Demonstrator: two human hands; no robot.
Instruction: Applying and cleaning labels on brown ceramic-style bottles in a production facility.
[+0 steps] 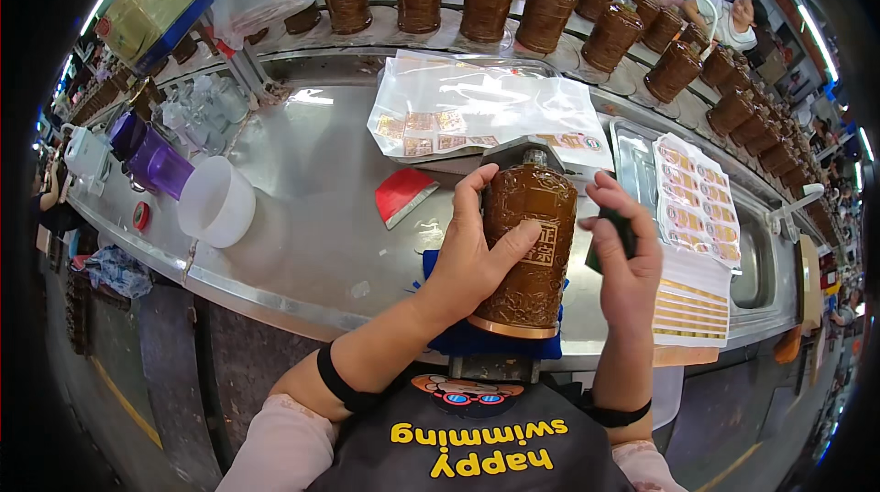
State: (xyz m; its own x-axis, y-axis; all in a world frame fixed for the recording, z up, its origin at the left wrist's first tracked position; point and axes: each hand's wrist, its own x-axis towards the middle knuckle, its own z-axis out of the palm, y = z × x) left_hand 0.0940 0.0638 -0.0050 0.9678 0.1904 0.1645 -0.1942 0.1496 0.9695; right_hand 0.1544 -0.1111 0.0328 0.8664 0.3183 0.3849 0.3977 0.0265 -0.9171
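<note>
A brown embossed bottle (524, 283) with a glass neck and a copper-coloured base band stands tilted in front of me. My left hand (469, 258) grips its left side, the thumb lying across the front near a framed label. Just off the bottle's right side, my right hand (631, 267) is curled around a small dark green pad (614, 240), whose exact kind I cannot make out. Under the bottle is a folded blue cloth (451, 340). A dark angular block (522, 144) shows behind the bottle's neck.
A red-and-white scraper (403, 195) lies left of the bottle. Clear plastic (486, 98) covers label sheets behind. Sticker sheets (697, 194) and gold strips (689, 311) lie right, beside a sink (757, 272). A white tub (218, 203) and purple bottle (151, 155) stand left. Brown bottles (489, 2) line the conveyor; a person (733, 23) sits beyond.
</note>
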